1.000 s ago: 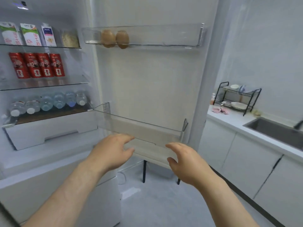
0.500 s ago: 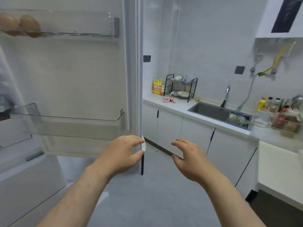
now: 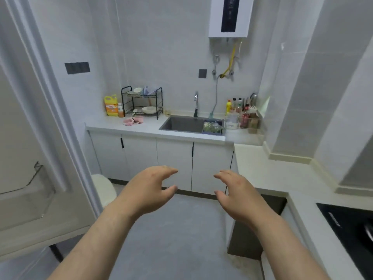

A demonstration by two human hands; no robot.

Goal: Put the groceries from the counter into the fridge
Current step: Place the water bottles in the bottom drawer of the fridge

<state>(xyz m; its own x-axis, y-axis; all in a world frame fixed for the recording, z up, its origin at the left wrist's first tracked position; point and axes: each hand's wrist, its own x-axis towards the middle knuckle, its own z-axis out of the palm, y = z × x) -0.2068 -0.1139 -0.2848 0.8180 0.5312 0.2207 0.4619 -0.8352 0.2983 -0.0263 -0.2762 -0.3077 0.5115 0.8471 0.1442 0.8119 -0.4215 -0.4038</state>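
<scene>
At six o'clock, the left hand and right hand hung relaxed, grasping nothing. The counter lay at twelve.

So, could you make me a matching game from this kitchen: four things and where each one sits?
1 yellow jug
2 pink cloth
3 water heater
4 black cooktop

A high on the wall
B set in the counter, near right
C left of the dish rack
D in front of the dish rack

Pairs: 1-C, 2-D, 3-A, 4-B

No legible text: yellow jug label, water heater panel, cooktop marking too blurred.
</scene>
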